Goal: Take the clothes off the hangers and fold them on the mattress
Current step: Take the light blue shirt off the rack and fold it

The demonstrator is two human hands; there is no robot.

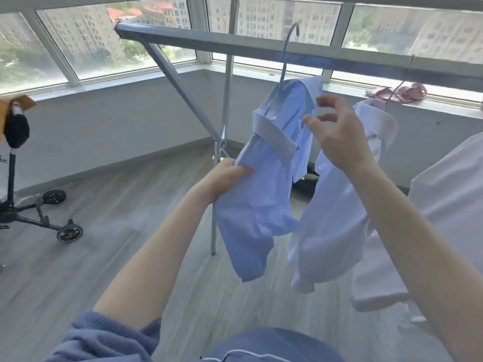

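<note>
A light blue shirt (pixel 261 205) was seen hanging on a thin wire hanger (pixel 285 56) against the grey rail (pixel 209 40). Whether the hook rested on the rail or was clear of it could not be told. The mattress was not in view. The shirt's shoulder, at 9 o'clock of the collar (pixel 277 137), was gripped in a bunch by the left hand (pixel 227 176), with the fingers curled into the cloth. The right hand (pixel 337 142) was held spread and empty at about 3 o'clock of the collar, near it but not seen to touch. A white shirt (pixel 334 218) hung just beside, at 3 o'clock of the blue one, on a hanger of its own. The blue cloth was judged thin, light and limp: it sagged and creased wherever it was not supported, so little force would be needed. The collar band looked stiffer and was judged the surest place for a hold. The hanger looked slight and likely to swing or catch in the neck opening, so it was thought best steadied by its neck at 12 o'clock while each shoulder was slipped off.
</note>
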